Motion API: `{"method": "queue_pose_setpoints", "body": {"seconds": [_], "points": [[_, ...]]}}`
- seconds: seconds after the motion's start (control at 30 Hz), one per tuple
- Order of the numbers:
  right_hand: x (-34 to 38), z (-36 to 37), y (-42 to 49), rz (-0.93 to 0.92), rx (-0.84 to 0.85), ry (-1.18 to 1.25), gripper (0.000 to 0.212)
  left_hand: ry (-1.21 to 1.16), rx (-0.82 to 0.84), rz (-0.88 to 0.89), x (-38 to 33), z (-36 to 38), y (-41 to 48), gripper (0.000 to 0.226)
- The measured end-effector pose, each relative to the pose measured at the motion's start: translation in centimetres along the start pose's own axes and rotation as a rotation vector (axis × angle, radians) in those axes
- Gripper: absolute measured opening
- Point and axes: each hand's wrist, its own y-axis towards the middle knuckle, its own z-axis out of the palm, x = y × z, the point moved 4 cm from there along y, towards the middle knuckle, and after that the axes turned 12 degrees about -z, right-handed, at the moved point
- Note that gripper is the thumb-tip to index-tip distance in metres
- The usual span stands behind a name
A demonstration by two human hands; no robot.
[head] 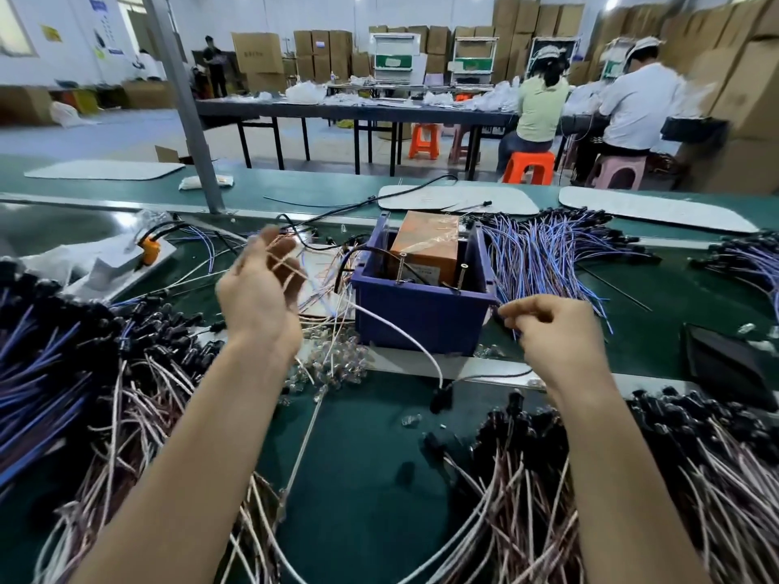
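The right hand [548,326] pinches a blue wire [508,326] by its black end, mid-tabletop [362,478] beside the blue bin [421,326]. The left hand [257,297] is raised among pink wires [288,265]; I cannot tell its grip. The wire looks light, limp and tangle-prone, so hold it near the connector.

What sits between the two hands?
Head view: the blue bin, with a white wire arcing across its front, lies between left hand and right hand.

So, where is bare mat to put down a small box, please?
The widest bare patch of green mat lies between your forearms, bordered by the pink wire bundles left and right. A smaller patch sits between the blue wires and the black tray. Left of the blue bin it is crowded with loose wires.
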Motion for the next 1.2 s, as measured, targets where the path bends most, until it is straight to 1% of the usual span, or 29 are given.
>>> {"method": "queue_pose_setpoints", "body": {"seconds": [0.07,0.13,0.27,0.33,0.47,0.57,0.63,0.73,0.93,1.2], "points": [[-0.5,0.1,0.2,0.009,0.000,0.000,0.042,-0.054,-0.077,0.033,-1.2,-1.0,1.0,0.017],[-0.7,0.4,0.3,0.009,0.027,0.016,0.041,-0.082,-0.145,0.064,-2.1,-2.1,1.8,0.023],[-0.6,1.3,0.1,-0.018,0.084,0.049,0.037,-0.061,-0.170,0.150,-3.3,-3.1,2.7,0.017],[-0.5,1.7,0.1,-0.026,0.099,0.077,0.036,0.066,-0.116,0.182,-3.2,-2.7,2.8,0.014],[-0.1,2.6,-0.1,-0.035,0.173,0.102,0.038,0.413,0.095,0.193,-1.2,-0.7,2.3,0.011],[0.0,3.0,-0.4,-0.033,0.215,0.101,0.037,0.698,0.217,0.261,0.7,0.6,1.4,0.011],[0.1,3.1,-0.5,-0.031,0.226,0.103,0.036,0.875,0.268,0.320,1.9,1.1,1.0,0.012],[0.1,3.0,-0.5,-0.025,0.216,0.129,0.034,1.092,0.283,0.361,3.0,1.5,0.7,0.011],[0.3,2.7,-0.6,-0.013,0.192,0.168,0.033,1.234,0.331,0.305,4.0,1.5,0.2,0.012],[0.5,2.7,-0.6,-0.007,0.193,0.170,0.031,1.285,0.341,0.276,4.1,1.4,0.2,0.014]]}}
